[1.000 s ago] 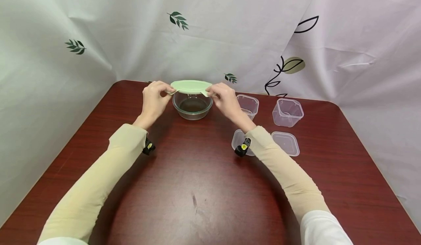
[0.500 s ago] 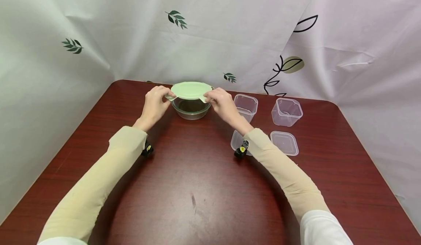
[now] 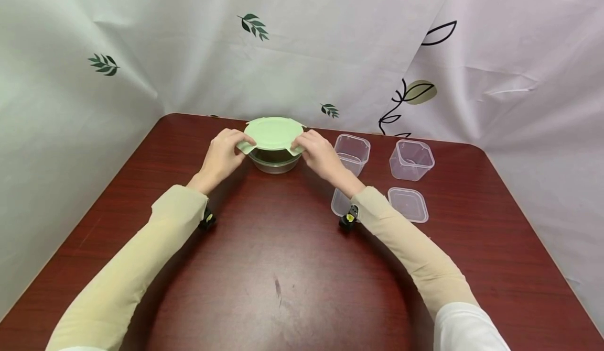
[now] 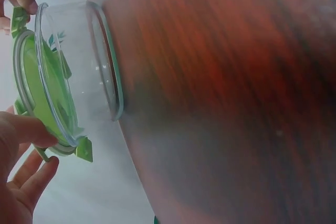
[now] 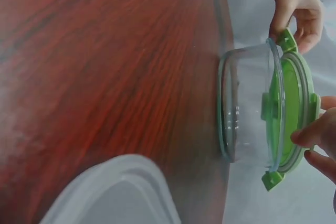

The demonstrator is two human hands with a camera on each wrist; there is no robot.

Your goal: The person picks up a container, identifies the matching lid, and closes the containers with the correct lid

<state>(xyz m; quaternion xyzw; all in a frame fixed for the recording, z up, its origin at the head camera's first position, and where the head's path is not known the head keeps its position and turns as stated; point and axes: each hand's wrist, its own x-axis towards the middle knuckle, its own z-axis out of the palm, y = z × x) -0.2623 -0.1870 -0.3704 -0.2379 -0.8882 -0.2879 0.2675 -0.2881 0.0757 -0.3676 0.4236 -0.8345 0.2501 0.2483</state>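
A round green lid [image 3: 273,132] with flap clips on its edge sits over a clear glass bowl [image 3: 274,166] near the table's back edge. My left hand [image 3: 223,152] pinches the lid's near left side by a clip. On the near right side, my right hand [image 3: 321,153] holds the lid by another clip. In the left wrist view the lid [image 4: 39,77] is tilted against the bowl's rim, with a gap on the side toward me. Its clips [image 5: 273,180] stick out unfastened in the right wrist view.
Two clear square plastic containers [image 3: 412,161] stand right of the bowl, one partly behind my right forearm. Two flat clear lids [image 3: 408,205] lie in front of them, one partly covered by my forearm. A white patterned cloth [image 3: 292,52] hangs behind the table.
Both hands have lowered the green lid and drawn its near edge down toward the bowl. More of the lid's top now faces the head camera. The square containers have stayed put.
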